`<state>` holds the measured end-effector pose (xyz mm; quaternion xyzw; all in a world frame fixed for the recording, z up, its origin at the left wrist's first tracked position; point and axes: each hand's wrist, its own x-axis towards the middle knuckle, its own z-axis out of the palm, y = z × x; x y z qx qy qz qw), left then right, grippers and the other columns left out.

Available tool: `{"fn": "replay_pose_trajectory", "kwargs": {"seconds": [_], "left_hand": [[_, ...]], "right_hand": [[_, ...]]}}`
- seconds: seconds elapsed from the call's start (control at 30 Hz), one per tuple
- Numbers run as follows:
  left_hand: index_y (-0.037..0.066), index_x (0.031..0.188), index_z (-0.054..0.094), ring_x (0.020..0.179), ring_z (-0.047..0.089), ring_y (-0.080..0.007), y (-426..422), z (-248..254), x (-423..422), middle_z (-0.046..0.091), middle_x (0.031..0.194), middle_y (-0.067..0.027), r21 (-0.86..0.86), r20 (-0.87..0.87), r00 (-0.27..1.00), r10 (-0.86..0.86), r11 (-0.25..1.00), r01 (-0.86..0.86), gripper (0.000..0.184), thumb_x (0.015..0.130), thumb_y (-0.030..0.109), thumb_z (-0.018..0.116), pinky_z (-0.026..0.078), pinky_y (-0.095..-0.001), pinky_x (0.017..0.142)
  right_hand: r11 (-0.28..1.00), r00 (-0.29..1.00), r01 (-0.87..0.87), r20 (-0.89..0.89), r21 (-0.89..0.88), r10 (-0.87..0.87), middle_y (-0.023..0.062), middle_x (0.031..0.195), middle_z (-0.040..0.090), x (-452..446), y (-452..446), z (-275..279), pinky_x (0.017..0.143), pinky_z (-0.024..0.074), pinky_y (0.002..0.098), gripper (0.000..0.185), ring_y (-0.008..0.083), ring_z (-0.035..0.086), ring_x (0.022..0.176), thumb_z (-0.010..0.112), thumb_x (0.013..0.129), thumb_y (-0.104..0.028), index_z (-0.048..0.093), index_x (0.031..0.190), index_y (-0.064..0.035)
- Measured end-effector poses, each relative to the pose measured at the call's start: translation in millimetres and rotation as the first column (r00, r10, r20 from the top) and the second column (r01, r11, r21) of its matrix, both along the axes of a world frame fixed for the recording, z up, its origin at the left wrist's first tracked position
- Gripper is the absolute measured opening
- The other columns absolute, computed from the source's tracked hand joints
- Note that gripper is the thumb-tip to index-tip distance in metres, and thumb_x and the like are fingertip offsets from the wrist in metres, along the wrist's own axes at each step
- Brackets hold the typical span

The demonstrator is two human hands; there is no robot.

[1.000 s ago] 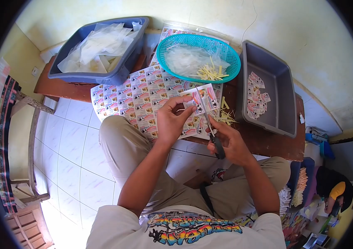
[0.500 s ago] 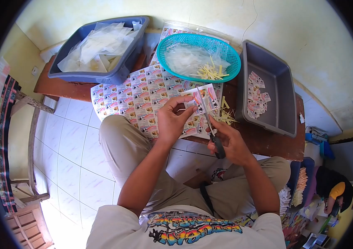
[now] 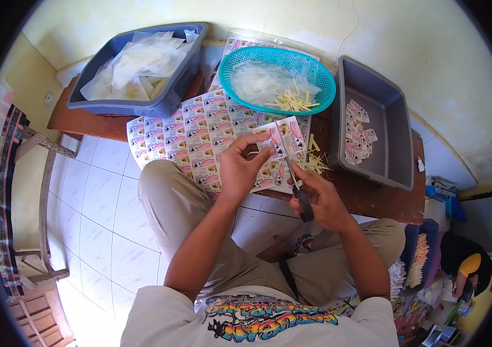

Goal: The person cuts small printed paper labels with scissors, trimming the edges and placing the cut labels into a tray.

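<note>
The step in hand seems to be cutting the strip (image 3: 294, 136) between two printed labels. The strip is held up just on the person's side of the basket (image 3: 328, 87). The fingers of the left hand (image 3: 236, 169) are pinched together on its left part; those of the right hand (image 3: 322, 199) are bent around the handles of the scissors (image 3: 302, 202). How far the blades open, I cannot tell. The scissors' long axis points away from the person, toward the basket, leaning slightly left; the strip runs across it. The next move probably calls for steady paper and straight blades.
</note>
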<state>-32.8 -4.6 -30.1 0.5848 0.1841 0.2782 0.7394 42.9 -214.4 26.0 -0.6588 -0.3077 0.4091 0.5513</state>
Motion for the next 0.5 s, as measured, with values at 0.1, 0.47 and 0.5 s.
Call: {"fn": "replay_pose_trajectory", "kwargs": {"seconds": [0.1,0.47,0.5], "left_hand": [[-0.004,0.121,0.071,0.101,0.073,-0.0140,0.2,-1.2,0.4,0.076,0.112,-0.0113,0.012,-0.003,1.000,0.005,1.000,-0.005,0.032,0.090,-0.007,0.080,0.061,-0.0270,0.088],[-0.004,0.121,0.072,0.099,0.073,-0.0132,0.5,1.2,0.3,0.076,0.110,-0.0106,0.011,-0.025,1.000,0.002,1.000,-0.002,0.032,0.090,-0.007,0.080,0.062,-0.0268,0.087],[-0.004,0.121,0.072,0.099,0.073,-0.0132,0.7,-0.4,0.6,0.076,0.111,-0.0102,0.011,-0.018,1.000,0.001,1.000,-0.001,0.033,0.090,-0.006,0.080,0.062,-0.0268,0.087]], "right_hand": [[1.000,1.000,0.002,-0.005,0.005,-0.002,0.0073,0.125,0.053,0.0,0.1,-1.5,0.072,0.0604,0.0264,0.086,0.0099,0.060,0.088,0.082,0.092,-0.007,0.038,0.166,-0.0112],[1.000,1.000,-0.001,0.000,0.012,0.001,0.0064,0.123,0.054,0.0,-0.4,-1.9,0.069,0.0581,0.0265,0.085,0.0090,0.058,0.086,0.083,0.092,-0.009,0.039,0.165,-0.0107],[1.000,1.000,-0.001,0.001,0.012,0.001,0.0064,0.123,0.054,-0.3,-0.4,-0.9,0.069,0.0581,0.0265,0.085,0.0090,0.058,0.086,0.083,0.092,-0.009,0.039,0.165,-0.0107]]}}
